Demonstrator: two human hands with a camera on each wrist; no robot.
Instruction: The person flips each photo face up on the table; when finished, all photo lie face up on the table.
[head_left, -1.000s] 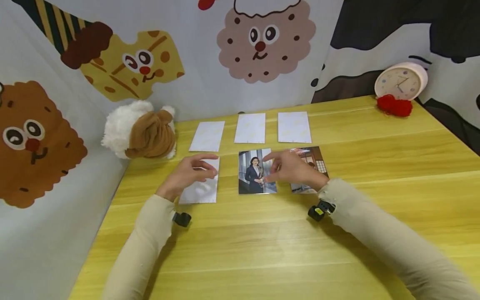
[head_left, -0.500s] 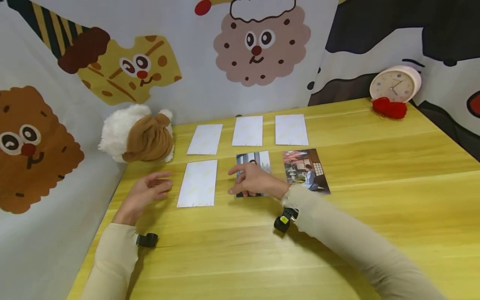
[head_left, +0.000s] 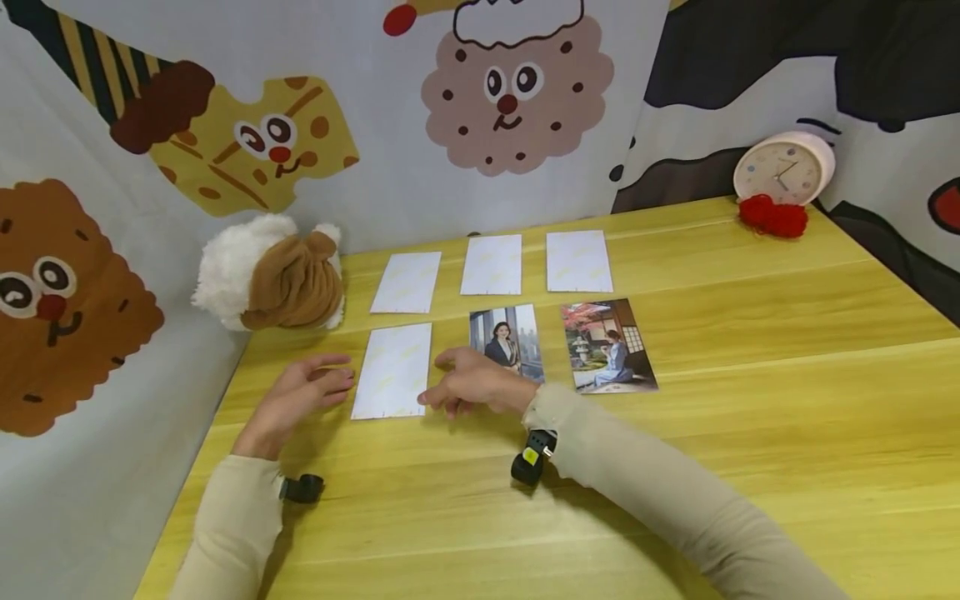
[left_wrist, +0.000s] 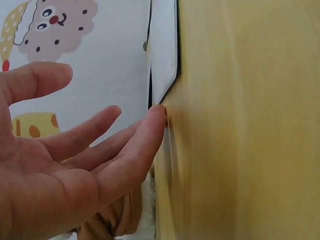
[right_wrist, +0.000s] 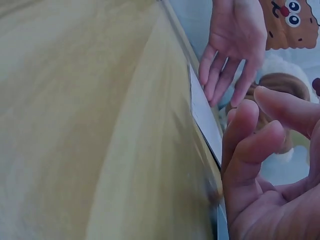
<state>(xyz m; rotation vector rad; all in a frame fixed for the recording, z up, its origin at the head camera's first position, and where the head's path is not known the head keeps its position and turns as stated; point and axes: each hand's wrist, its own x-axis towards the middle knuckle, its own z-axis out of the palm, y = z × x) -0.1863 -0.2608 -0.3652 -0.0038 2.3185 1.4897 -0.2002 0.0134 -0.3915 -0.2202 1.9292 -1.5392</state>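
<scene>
Beige sleeves (head_left: 660, 485), black wrist cameras (head_left: 303, 489)

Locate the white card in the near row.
In the head view, the white card lies left of centre on the table, between the left hand and the right hand, with a photo card to its right.

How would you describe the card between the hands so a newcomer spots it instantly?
On the yellow wooden table, go to the row of three nearer the person. The white card is its leftmost, between the left hand and right hand. Unlike the skyline photo and garden photo, it alone there lies white side up.
</scene>
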